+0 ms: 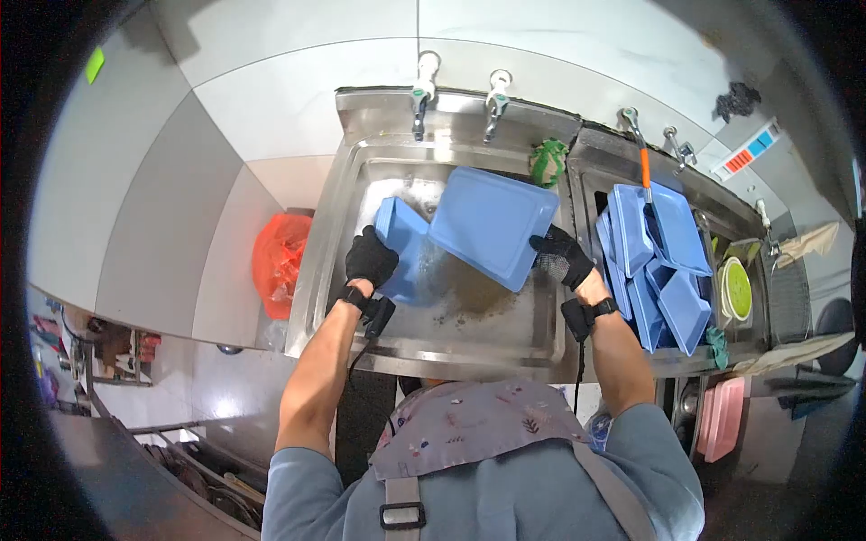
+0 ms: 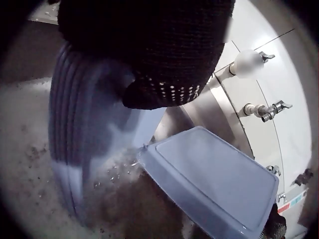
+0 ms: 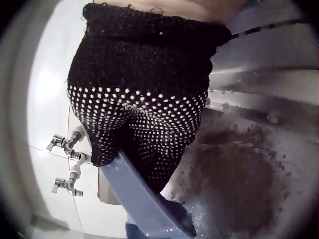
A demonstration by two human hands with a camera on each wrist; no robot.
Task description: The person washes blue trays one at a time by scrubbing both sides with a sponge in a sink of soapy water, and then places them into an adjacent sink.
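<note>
Over the steel sink (image 1: 343, 225), my gloved left hand (image 1: 370, 257) curls round a stack of blue trays (image 1: 401, 243) standing on edge; my right hand (image 1: 561, 255), arm extended, grips the tilted blue tray (image 1: 492, 225) by its rim.

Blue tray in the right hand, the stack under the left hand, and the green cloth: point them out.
blue tray (image 1: 492, 221), head view, middle of its flat underside.
tray stack (image 2: 79, 129), left wrist view, ribbed edges of the stack.
green cloth (image 1: 547, 160), head view, its middle.
</note>
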